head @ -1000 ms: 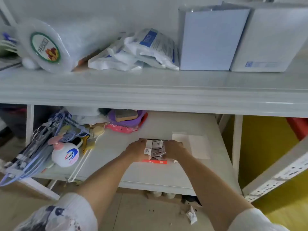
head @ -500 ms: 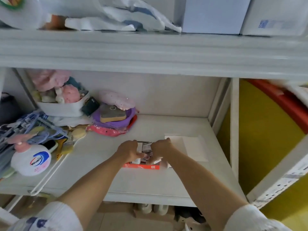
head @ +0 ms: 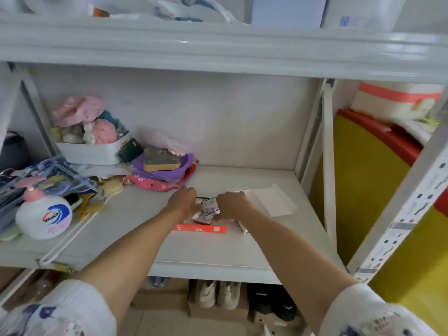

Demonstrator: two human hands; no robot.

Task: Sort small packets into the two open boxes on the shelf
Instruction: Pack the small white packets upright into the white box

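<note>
An orange-edged open box [head: 201, 229] lies flat on the white shelf [head: 218, 253], with several small white packets [head: 209, 207] piled in it. My left hand [head: 184, 200] rests on the pile's left side and my right hand [head: 231, 205] on its right, the fingers of both curled around the packets. A white open box [head: 271, 200] sits just right of my right hand, and a small white packet [head: 243, 227] lies under my right wrist. My hands hide part of the pile.
On the shelf's left side are a white pump bottle [head: 44, 215], hangers [head: 36, 175], a white bin of cloths [head: 91, 151] and a purple bowl [head: 164, 169]. A shelf board [head: 218, 49] hangs low overhead. Shoes [head: 218, 297] stand on the floor below. A yellow panel [head: 363, 190] stands at the right.
The camera has dropped and tilted, so the lower shelf's back wall shows now. Both hands have stayed on the pile of packets in the orange-edged box.
</note>
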